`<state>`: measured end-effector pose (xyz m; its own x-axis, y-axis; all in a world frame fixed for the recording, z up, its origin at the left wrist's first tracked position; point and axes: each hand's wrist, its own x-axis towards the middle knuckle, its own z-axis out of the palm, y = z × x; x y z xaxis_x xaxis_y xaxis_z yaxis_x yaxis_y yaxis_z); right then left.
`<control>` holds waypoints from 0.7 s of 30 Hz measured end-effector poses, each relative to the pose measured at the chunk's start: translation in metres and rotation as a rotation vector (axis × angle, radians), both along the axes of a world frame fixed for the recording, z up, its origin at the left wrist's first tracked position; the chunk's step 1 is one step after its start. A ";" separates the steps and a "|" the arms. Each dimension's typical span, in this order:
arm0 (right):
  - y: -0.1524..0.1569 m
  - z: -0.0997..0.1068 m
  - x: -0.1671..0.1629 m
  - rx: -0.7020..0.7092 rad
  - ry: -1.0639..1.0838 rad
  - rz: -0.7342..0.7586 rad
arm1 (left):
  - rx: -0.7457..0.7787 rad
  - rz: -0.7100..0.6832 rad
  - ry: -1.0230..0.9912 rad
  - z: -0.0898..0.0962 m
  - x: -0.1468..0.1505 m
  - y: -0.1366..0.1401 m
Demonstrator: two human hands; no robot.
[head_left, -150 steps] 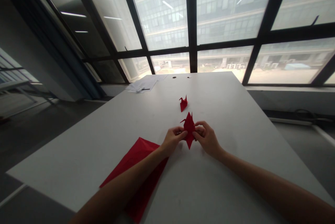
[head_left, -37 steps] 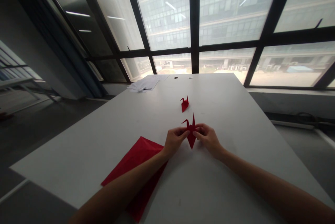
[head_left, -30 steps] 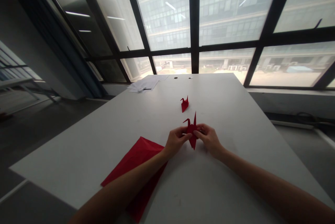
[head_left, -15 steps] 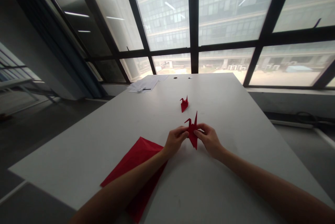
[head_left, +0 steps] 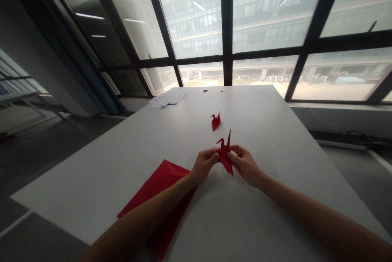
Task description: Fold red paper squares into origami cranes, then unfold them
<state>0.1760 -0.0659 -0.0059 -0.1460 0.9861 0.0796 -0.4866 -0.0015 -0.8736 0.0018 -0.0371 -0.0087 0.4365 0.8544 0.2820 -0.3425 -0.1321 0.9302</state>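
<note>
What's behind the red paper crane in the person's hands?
Farther back, a second red crane sits on the white table, apart from the held crane. Whatever the held crane and the fingers cover directly behind them cannot be seen.

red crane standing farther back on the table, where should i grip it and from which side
Probably pinch the far crane at the base of its right spike, coming from the right: that spike is straight and upright, while the left one bends over at its tip. The held crane, between the left hand and right hand, is on the near side.
</note>
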 end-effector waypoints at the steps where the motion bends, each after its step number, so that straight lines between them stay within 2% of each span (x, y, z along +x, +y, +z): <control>1: 0.000 0.000 0.000 0.004 -0.005 -0.001 | 0.001 0.001 0.003 0.000 0.000 0.000; 9: 0.001 0.001 -0.002 0.159 -0.222 -0.138 | 0.043 0.064 0.063 0.004 -0.002 -0.003; 13: 0.001 0.001 -0.003 0.187 -0.237 -0.172 | 0.045 0.077 0.089 0.001 -0.002 -0.004; 21: -0.002 0.002 -0.005 0.229 -0.274 -0.244 | 0.207 0.229 0.204 0.005 0.000 -0.008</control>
